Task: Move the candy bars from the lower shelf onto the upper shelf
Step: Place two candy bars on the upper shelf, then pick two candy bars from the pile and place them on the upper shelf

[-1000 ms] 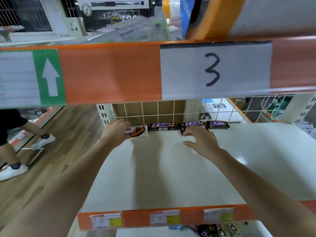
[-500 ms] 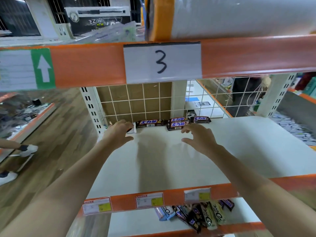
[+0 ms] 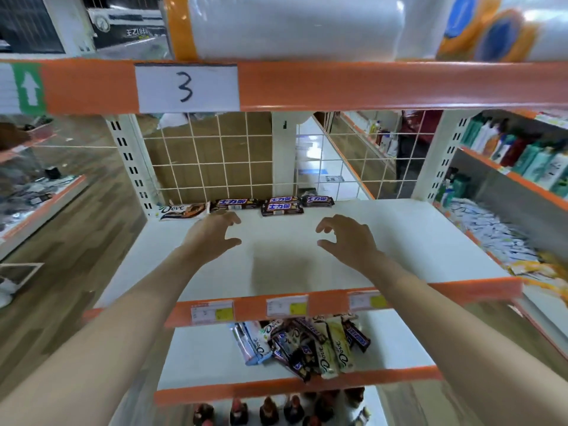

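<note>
A row of candy bars lies at the back of the upper white shelf [image 3: 415, 241]: a white Dove bar [image 3: 183, 211] on the left, then dark Snickers bars [image 3: 282, 206]. My left hand [image 3: 212, 235] hovers just in front of the Dove bar, fingers loosely curled, holding nothing. My right hand [image 3: 347, 238] hangs over the shelf's middle, also loosely curled and holding nothing. On the lower shelf [image 3: 396, 342] a heap of several candy bars [image 3: 302, 345] lies near the front edge.
An orange rail with a label "3" [image 3: 186, 87] runs overhead, with large plastic-wrapped rolls [image 3: 289, 23] above it. A wire grid [image 3: 215, 155] backs the upper shelf. Bottles [image 3: 270, 410] stand below. A neighbouring shelf of bottles [image 3: 522, 155] is at the right.
Both hands have drawn back from the candy bars at the shelf's rear, holding nothing. The view has tilted down, bringing the lower shelf's heap into sight.
</note>
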